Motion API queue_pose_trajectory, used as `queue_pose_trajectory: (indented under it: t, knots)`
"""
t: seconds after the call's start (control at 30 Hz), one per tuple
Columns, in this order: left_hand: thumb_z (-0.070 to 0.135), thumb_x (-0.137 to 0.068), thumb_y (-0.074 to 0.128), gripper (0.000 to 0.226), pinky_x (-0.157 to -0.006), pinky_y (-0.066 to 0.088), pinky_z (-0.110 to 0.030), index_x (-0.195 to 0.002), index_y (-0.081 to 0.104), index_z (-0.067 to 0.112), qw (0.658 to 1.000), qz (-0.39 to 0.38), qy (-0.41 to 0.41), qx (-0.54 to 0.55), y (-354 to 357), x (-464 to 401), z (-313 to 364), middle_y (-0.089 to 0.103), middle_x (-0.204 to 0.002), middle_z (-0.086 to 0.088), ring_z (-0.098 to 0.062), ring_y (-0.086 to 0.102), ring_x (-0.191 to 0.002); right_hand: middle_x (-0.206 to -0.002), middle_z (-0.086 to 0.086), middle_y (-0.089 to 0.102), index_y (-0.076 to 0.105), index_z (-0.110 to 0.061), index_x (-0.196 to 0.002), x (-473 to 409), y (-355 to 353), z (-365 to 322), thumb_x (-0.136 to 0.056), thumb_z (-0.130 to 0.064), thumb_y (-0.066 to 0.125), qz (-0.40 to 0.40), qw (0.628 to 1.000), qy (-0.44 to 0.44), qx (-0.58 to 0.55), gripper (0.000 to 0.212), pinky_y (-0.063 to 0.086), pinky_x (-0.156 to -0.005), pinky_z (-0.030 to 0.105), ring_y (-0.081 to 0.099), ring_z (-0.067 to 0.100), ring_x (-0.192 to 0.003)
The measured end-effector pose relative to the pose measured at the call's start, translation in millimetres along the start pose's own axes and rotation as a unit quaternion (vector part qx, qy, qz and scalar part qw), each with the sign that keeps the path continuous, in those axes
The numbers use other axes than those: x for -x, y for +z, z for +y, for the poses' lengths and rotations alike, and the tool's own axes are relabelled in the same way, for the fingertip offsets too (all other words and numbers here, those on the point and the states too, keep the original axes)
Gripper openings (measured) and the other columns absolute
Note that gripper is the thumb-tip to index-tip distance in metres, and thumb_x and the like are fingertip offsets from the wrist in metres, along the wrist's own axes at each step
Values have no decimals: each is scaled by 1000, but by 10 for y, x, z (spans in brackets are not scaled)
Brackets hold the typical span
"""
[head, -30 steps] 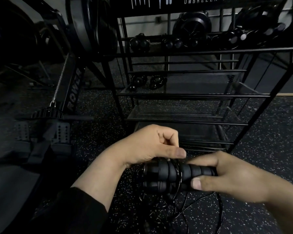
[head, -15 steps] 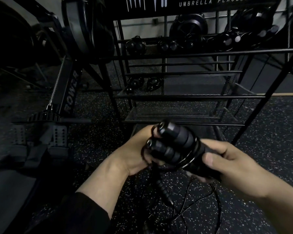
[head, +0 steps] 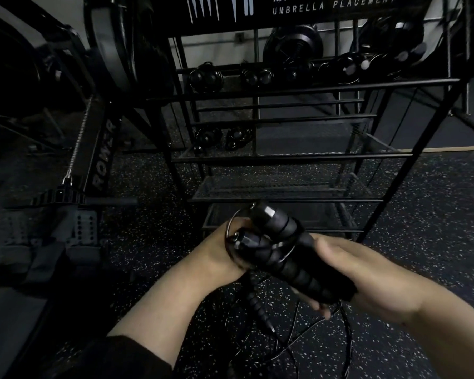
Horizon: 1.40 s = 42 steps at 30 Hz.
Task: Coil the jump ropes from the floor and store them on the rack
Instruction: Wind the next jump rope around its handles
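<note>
Two black ribbed jump rope handles [head: 282,255] lie side by side, pointing up and left, with thin cord wound around them. My right hand [head: 367,280] grips their lower ends. Behind their upper ends, my left hand [head: 225,253] is closed around the cord loop. More rope [head: 260,310] lies loose on the floor below my hands, including another ribbed handle. The black wire rack [head: 285,157] stands straight ahead; coiled ropes [head: 222,136] sit on its middle shelf and several more on the top shelf.
A rowing machine [head: 101,157] stands to the left of the rack, its rail running toward me. The floor [head: 435,214] is black speckled rubber. The rack's slanted legs reach out at right.
The handles have tilted from lying level to pointing up and left, and rose toward the rack. My left hand shifted from on top of the handles to behind them.
</note>
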<state>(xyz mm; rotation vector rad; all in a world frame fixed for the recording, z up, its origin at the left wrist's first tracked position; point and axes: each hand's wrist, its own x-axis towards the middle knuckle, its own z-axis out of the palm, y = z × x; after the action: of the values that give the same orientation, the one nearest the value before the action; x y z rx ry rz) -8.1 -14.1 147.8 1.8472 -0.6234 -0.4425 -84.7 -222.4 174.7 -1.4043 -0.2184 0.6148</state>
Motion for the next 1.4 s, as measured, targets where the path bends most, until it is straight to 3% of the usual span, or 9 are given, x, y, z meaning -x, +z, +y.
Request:
queue_pose_trajectory:
  t: [0.1,0.37,0.57,0.73,0.9,1.03,1.13,1.23,1.4]
  knots:
    - [44,-83,53,19,-82,56,-30,-84,68,33,965,37,-130,-224,45,-53,-123,71,-89,10,-13,68,-90,-77,15,63,75,-36,-95,-19,70,-14,-71,-92,50,48,999,-13,2,66,45,-54,32,53,23,-62]
    - [55,-84,47,44,-84,58,-39,-95,73,22,943,82,-213,-244,69,-123,-34,75,-98,-1,-26,70,-95,-72,22,65,64,9,-95,-60,40,38,-78,-79,56,149,989,9,-3,90,39,-51,31,50,24,-51]
    - [-5,-96,60,32,-81,47,-8,-102,64,26,997,49,-51,-26,3,-90,23,67,-90,14,14,63,-86,-78,23,65,71,-9,-91,-18,-31,-39,-82,-66,66,101,992,78,20,58,36,-43,23,50,22,-49]
    - [19,-103,57,51,-111,44,-29,-152,43,22,987,26,-159,2,-123,-102,-110,52,-141,4,-16,51,-131,-76,22,67,69,-3,-99,13,-95,-68,-83,-64,73,132,981,126,67,63,34,-43,23,47,22,-48]
    - [34,-95,59,22,-70,50,-27,-76,68,28,944,-68,-148,-287,-300,-51,-79,65,-74,14,-9,65,-73,-73,16,70,64,-1,-107,-9,-105,-47,-89,-58,63,205,958,158,125,61,36,-44,25,51,23,-51]
    - [31,-97,64,47,-57,44,-35,-56,50,14,982,58,-21,-179,-299,37,159,50,-52,11,-9,50,-50,-65,7,65,70,-12,-97,-11,-112,-64,-91,-56,63,236,946,161,150,46,37,-44,25,53,22,-49]
    - [54,-82,71,22,-69,44,-22,-85,66,33,981,99,42,-164,-178,36,302,62,-82,21,1,57,-76,-59,-2,63,71,-17,-93,-32,-114,-55,-91,-57,62,225,927,158,254,41,39,-43,23,52,12,-44]
    - [56,-90,64,54,-106,40,-25,-141,51,45,940,14,6,-341,-13,0,217,48,-132,28,3,46,-123,-59,-2,61,68,-12,-85,-48,-109,-30,-87,-63,62,200,917,173,297,51,38,-48,26,50,12,-46]
    - [33,-103,57,26,-96,43,-16,-122,73,23,956,64,3,-286,-42,-67,80,64,-114,18,3,57,-106,-55,-3,53,66,-8,-86,-63,-113,-13,-87,-62,63,189,913,190,307,53,36,-47,26,44,13,-43]
